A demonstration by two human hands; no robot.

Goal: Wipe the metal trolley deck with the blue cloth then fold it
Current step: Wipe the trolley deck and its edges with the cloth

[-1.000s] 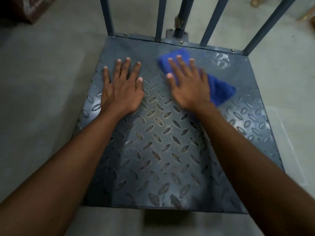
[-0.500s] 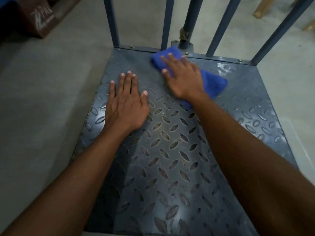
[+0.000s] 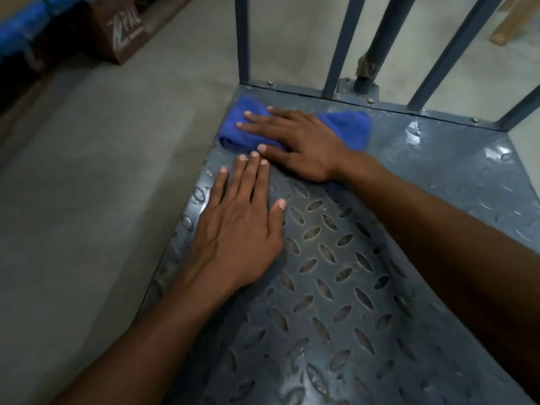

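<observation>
Right hand [image 3: 301,143] has swept the cloth [image 3: 347,127] into the deck [image 3: 438,176] corner; fingers flat, gripping nothing; left hand [image 3: 236,226] splayed; keep even pressure under the fingertips

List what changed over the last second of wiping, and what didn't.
The right hand swept the blue cloth leftward along the railing edge to the deck's far-left corner. The left hand stayed flat on the trolley deck. Nothing was grasped or released; the cloth remains pressed under the palm.

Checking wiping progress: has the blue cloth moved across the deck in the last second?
Yes. The blue cloth, under the right hand, slid leftward along the rail bars, from the center post to the deck's far-left corner.
</observation>
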